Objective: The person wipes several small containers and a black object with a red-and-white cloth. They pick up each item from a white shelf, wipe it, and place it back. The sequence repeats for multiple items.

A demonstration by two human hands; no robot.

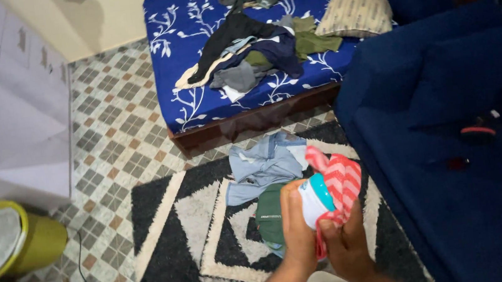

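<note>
Left hand (pixel 297 227) and right hand (pixel 346 245) meet low in the frame, both closed on a soft bundled garment (pixel 326 192): coral-pink knit with a pale zigzag pattern, wrapped around a smooth white piece edged in teal. Left fingers curl over the white part; right hand pinches the pink cloth from below. The bundle is held in the air above a shaggy rug (pixel 173 232), black with cream and grey geometric bands. On the rug just beyond the hands lie a crumpled pale blue shirt (pixel 263 165) and a dark green cloth (pixel 269 217), partly hidden by the left hand. Floor is small diamond-pattern tile. Further back, a low bed (pixel 195 97) with a blue sheet printed in white branches carries a loose heap of dark clothes (pixel 253 49) and a beige patterned pillow (pixel 353 2). A yellow round bin (pixel 7 241) sits at left. The dark blue mass at right is hard to identify; both forearms are cut off by the bottom edge.
</note>
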